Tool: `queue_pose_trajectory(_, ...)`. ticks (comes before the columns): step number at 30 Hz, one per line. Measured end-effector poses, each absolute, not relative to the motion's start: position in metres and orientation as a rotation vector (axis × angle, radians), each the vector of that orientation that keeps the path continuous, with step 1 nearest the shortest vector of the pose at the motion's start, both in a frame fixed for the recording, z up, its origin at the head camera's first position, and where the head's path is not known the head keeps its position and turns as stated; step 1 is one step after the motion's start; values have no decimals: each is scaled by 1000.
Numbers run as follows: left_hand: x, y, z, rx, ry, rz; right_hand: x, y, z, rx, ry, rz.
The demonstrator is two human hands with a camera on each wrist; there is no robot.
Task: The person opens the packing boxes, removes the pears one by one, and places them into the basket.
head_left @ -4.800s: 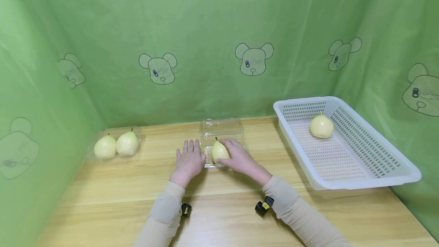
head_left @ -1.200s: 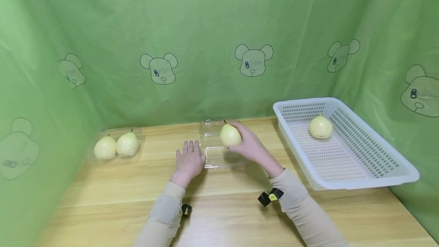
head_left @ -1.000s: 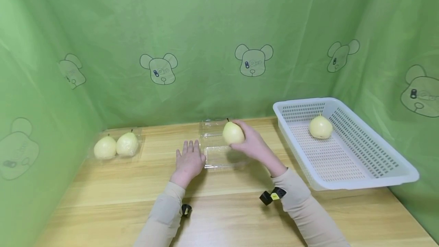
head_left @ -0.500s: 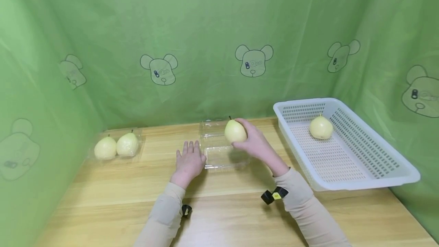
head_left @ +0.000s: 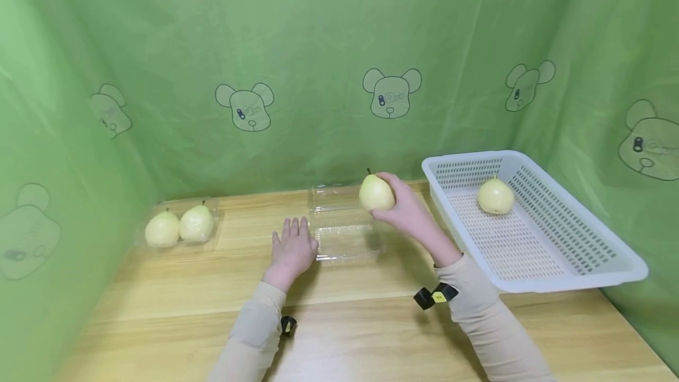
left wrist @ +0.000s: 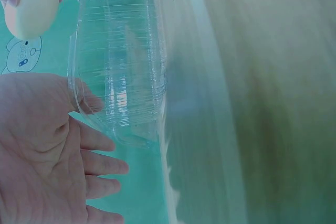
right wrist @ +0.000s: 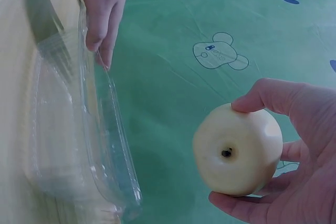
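Note:
My right hand [head_left: 405, 208] grips a pale yellow pear [head_left: 376, 194], thumb on one side and fingers on the other. The pear is raised above the right side of a clear plastic clamshell box [head_left: 347, 241], its stem pointing up. In the right wrist view the dark blossom end of the pear [right wrist: 228, 150] faces the camera. My left hand [head_left: 293, 249] lies beside the box with fingers straight; its thumb touches the box wall [left wrist: 118, 66] in the left wrist view. The box stands open with its lid folded back, and no fruit is inside.
At the left, a clear package [head_left: 212, 240] holds two pears [head_left: 197, 223]. A white perforated basket [head_left: 578, 283] on the right contains one pear [head_left: 495, 196]. Green curtain [head_left: 318, 134] encloses the wooden table [head_left: 339, 323] at the back and sides.
Earlier the right hand held the pear down in the clear box. It has lifted the pear out and moved it up and to the right. The left hand has stayed in place.

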State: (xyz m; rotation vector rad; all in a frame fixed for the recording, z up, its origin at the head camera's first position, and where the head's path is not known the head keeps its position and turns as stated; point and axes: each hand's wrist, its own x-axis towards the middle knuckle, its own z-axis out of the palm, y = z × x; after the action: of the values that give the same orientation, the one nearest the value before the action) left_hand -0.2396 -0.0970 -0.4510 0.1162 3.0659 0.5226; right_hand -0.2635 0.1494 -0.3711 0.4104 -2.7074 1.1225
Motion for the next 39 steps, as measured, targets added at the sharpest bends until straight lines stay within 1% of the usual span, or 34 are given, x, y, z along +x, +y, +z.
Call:
queue_pose_trajectory(8,-239,-97,-451,119,3065,514,-260,163,-358,375,-2723,1017)
queue_pose_trajectory(16,-238,-96,-451,114,3071,519,-263,180,-348,432,-2717,1002)
queue_pose_trajectory(28,-239,-97,-454,112,3068,539,-267,205,-332,432,-2736,959)
queue_pose_trajectory(39,-239,-97,-450,123,3068,543,-269,222,-318,380,-2757,871)
